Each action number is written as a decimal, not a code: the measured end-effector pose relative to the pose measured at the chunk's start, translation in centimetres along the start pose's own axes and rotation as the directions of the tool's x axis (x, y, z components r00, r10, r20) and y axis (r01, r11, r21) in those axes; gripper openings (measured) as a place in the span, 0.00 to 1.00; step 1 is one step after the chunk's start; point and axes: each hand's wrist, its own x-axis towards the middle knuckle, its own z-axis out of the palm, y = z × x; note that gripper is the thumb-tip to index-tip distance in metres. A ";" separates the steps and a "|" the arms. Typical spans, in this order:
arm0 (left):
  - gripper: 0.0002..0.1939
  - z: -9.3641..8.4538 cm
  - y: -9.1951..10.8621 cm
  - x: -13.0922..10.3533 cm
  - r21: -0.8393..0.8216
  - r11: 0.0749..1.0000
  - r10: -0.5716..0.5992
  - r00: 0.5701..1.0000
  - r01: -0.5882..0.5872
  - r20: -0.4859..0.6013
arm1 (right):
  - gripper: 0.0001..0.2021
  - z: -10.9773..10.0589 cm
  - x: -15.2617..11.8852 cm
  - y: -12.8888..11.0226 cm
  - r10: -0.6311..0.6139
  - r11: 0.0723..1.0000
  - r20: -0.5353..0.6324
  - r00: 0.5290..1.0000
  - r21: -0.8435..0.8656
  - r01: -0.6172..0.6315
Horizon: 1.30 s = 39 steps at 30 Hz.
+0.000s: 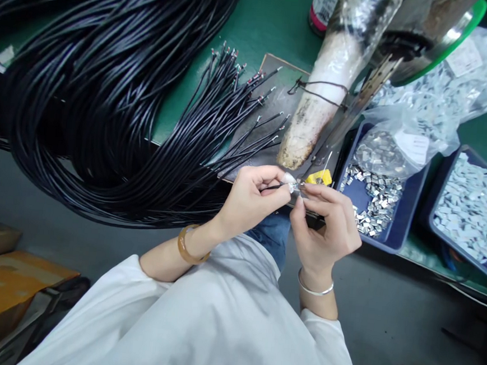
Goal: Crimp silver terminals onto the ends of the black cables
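Note:
Near the bench's front edge, my left hand [248, 197] pinches a thin black cable [272, 187] close to its end. My right hand [331, 220] is closed beside it, with thumb and fingertips on a small silvery piece [297, 185] at the cable's tip. The fingers partly cover this piece, so its exact shape is hidden. A white wrap shows on a left fingertip. To the left lies a fanned bundle of black cables [215, 118] with stripped ends. Just beyond my fingers sits a small yellow block [320, 178] with a thin wire rising from it.
A white, plastic-wrapped tube [322, 93] reaches down toward my hands. On the right, one blue tray [412, 204] holds small metal shells, another blue tray [443, 187] pale plastic pieces. Behind them lie plastic bags [436, 91]. Cardboard boxes [16, 283] stand at lower left.

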 end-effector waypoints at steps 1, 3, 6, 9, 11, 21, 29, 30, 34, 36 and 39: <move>0.03 0.0 0.0 0.0 -0.001 1.000 -0.004 1.000 0.004 0.006 | 0.09 0.0 0.0 0.1 -0.003 1.000 -0.004 1.000 -0.005 0.003; 0.04 0.0 -0.2 -0.2 -0.004 1.000 -0.011 1.000 0.011 0.027 | 0.09 -0.1 0.1 0.1 0.009 1.000 -0.014 1.000 0.002 -0.009; 0.03 0.0 -0.3 -0.8 0.021 1.000 0.009 0.998 -0.011 0.064 | 0.08 -0.2 0.5 0.1 0.100 0.992 0.022 0.995 0.077 -0.102; 0.02 -0.5 -0.3 -1.3 0.104 0.990 0.089 0.994 -0.095 0.063 | 0.06 -0.2 0.6 0.2 0.223 0.951 0.065 0.973 0.204 -0.232; 0.04 -0.9 -0.1 -1.5 0.085 0.992 0.080 0.991 -0.089 0.105 | 0.05 -0.2 0.4 0.2 0.247 0.929 0.066 0.967 0.268 -0.256; 0.05 -0.6 -0.4 -0.9 -0.091 0.996 -0.003 0.997 0.011 0.081 | 0.12 0.1 -0.5 -0.1 -0.081 0.991 -0.063 0.995 -0.108 0.074; 0.02 -0.1 -0.5 -0.4 0.011 0.998 0.070 0.997 -0.070 -0.025 | 0.11 0.7 -0.3 0.0 -0.014 0.999 -0.064 0.998 -0.047 0.011; 0.02 -0.1 -0.5 -0.4 0.027 0.996 0.083 0.996 -0.083 -0.030 | 0.11 0.7 -0.3 0.0 -0.007 0.999 -0.064 0.998 -0.039 0.004; 0.03 0.1 -0.6 -0.4 0.089 0.987 0.134 0.990 -0.131 -0.034 | 0.11 0.9 0.2 0.1 0.006 1.000 -0.081 0.997 -0.030 -0.009; 0.04 0.1 -0.6 -0.4 0.112 0.981 0.163 0.986 -0.159 -0.028 | 0.11 0.9 0.4 0.0 0.006 0.999 -0.104 0.995 -0.032 -0.009; 0.04 0.0 -0.6 -0.3 0.107 0.977 0.185 0.983 -0.183 -0.014 | 0.11 1.0 0.4 -0.2 0.005 1.000 -0.116 0.993 -0.025 -0.008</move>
